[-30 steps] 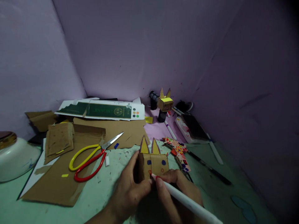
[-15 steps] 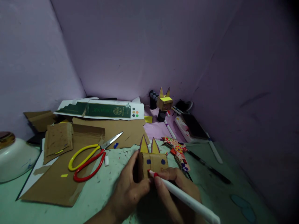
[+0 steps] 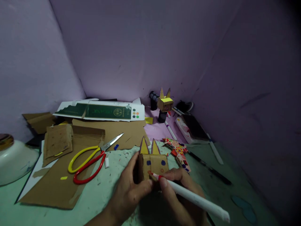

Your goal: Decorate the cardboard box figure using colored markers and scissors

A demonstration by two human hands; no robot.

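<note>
A small cardboard box (image 3: 157, 161) with two pointed yellow ears, purple-edged, stands upright in front of me. On its front are two dark blue dots and, lower down, two small reddish marks. My left hand (image 3: 131, 186) grips the box from its left side, thumb across the lower front. Between thumb and fingers of my right hand (image 3: 180, 188) is a white marker (image 3: 196, 198) with a red collar. The marker's red tip is at the lower left mark on the box. The lower part of the box is hidden by my hands.
Yellow-and-red scissors (image 3: 94, 160) lie on cardboard pieces (image 3: 56, 191) at left, near a white cap (image 3: 107, 162). Behind stands another eared box (image 3: 165, 105). A patterned pencil pouch (image 3: 177, 150), a black pen-like tool (image 3: 210, 168), and a phone (image 3: 194, 126) sit right.
The marker and my right hand have shifted slightly to the right, and the marker's back end has swung right. My left hand stays on the box.
</note>
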